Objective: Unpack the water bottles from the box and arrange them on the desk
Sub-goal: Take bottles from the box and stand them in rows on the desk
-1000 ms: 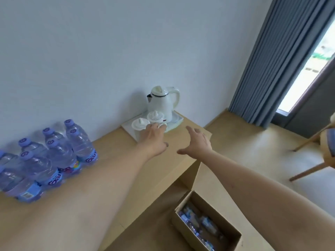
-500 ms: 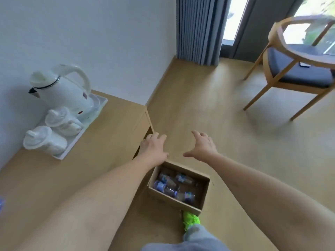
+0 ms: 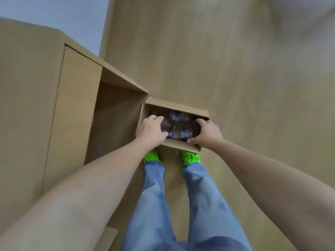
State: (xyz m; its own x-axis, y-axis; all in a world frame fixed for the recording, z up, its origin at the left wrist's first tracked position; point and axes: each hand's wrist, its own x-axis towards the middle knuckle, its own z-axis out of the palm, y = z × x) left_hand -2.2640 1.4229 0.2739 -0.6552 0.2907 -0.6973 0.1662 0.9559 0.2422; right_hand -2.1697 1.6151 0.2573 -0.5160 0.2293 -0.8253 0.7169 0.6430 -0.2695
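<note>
An open cardboard box (image 3: pixel 178 146) stands on the floor just in front of my feet. Several clear water bottles (image 3: pixel 179 133) with blue labels lie on their sides inside it, blurred and dim. My left hand (image 3: pixel 151 130) reaches in at the box's left end, fingers and thumb spread in a curve over a bottle. My right hand (image 3: pixel 207 132) hangs at the right end in the same curved pose. Neither hand is clearly closed around a bottle. The wooden desk (image 3: pixel 27 91) fills the left side; the part of its top that shows has no bottles on it.
The desk's open leg space (image 3: pixel 116 120) lies directly left of the box. My legs in blue jeans (image 3: pixel 204 196) and bright green shoes (image 3: pixel 190 158) stand right behind the box. Wooden floor (image 3: pixel 235 69) stretches ahead and to the right.
My view has tipped from the desk and room down to the floor. Both hands dropped from above the box down into its opening. The kettle tray, chair and curtain left the view.
</note>
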